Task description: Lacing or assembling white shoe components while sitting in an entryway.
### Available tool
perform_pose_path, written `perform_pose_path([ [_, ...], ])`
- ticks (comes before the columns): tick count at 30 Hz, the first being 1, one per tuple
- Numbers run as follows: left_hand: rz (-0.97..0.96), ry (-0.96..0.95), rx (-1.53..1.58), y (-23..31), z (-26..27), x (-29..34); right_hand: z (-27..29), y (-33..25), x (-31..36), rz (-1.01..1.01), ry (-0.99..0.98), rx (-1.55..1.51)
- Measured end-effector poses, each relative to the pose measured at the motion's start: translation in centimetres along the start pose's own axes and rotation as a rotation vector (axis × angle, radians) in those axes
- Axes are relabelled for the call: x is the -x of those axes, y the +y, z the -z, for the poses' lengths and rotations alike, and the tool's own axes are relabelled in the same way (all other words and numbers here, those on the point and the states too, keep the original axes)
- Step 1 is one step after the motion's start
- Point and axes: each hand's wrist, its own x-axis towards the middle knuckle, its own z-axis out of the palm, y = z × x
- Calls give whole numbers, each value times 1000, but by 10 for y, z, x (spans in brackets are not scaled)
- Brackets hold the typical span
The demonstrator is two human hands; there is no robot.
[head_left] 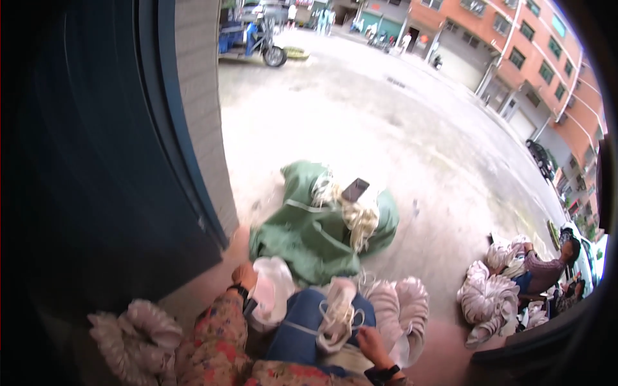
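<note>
A pale shoe with cream laces (336, 316) rests on my lap, over blue fabric (295, 328), its toe pointing away from me. Just right of it is my right hand (374, 345), fingers closed in a pinch at a loose loop of the shoelace (362, 314). My left hand (244, 276) is curled against the left edge of another pale shoe (271, 291), which stands left of my lap with its pinkish inside showing. Part of the left fingers is hidden by blur and the shoe's edge.
Ahead lies a green sack (302, 235) with bundled cream laces (362, 222) and a dark phone (355, 190) on it. Nested pale shoes (402, 315) stand at my right, more (138, 341) at my left. A dark door (116, 161) flanks the left; a person (544, 270) sits far right.
</note>
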Motion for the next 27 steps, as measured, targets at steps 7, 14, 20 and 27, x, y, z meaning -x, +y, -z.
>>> perform_pose_path([
  [7, -291, 232, 97, 25, 60, 40, -8, -90, -62, 207, -144, -246],
  [14, -716, 530, 242, 96, 153, 167, -64, -182, -100, 473, -96, -195],
  [20, -534, -248, 913, 93, 126, 149, -59, -147, -89, 149, -294, -584],
  [27, -610, -213, 763, 53, 0, 116, -53, -122, -73, -19, -183, -776],
])
